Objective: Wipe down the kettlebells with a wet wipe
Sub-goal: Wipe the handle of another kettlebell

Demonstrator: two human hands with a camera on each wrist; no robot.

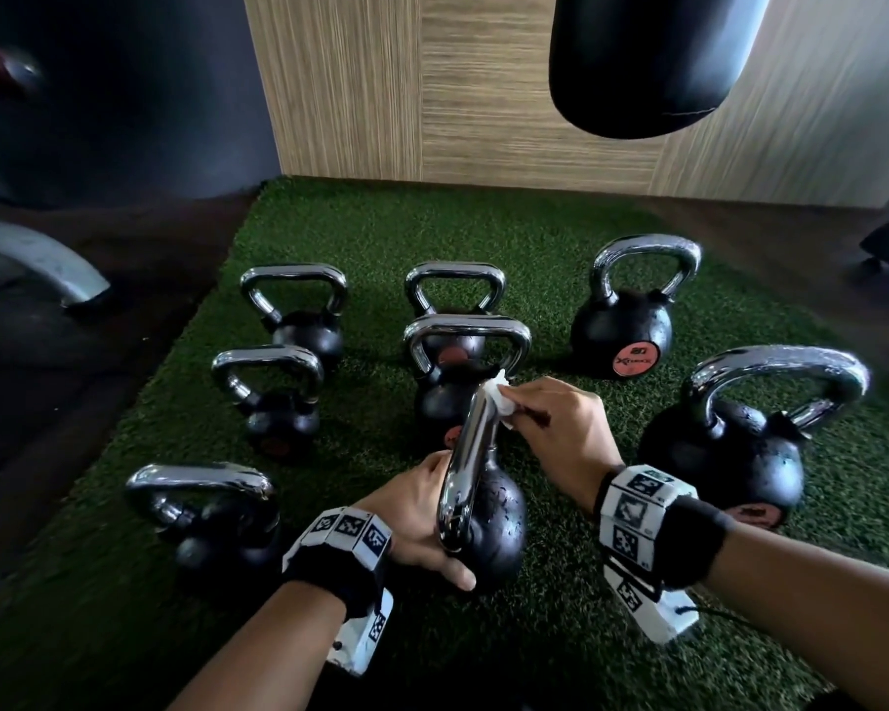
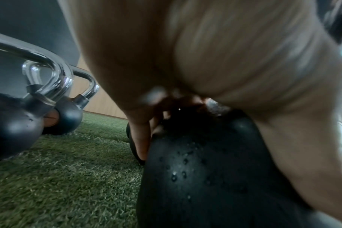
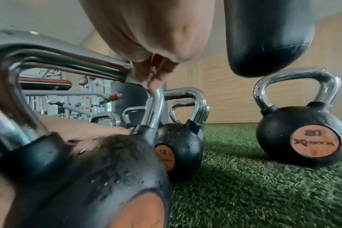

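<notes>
Presently, kettlebell (image 1: 488, 526): nearest on turf (image 1: 612, 608), tilted to expose its handle.
Left hand (image 1: 417, 515): wrapped round the ball, steadying it.
Right hand (image 1: 560, 433): pinches wet wipe (image 1: 499, 397) against the handle's far end, rubbing chrome.

**Two bare forearms, banded wrists**

Both forearms are bare, with no sleeves in view. Each wrist wears a black band (image 1: 332, 569) ringed with white blocks printed with black square-patterned markers. A white housing (image 1: 642, 610) with more markers hangs under each band. A thin black cord trails from the right one.
</notes>
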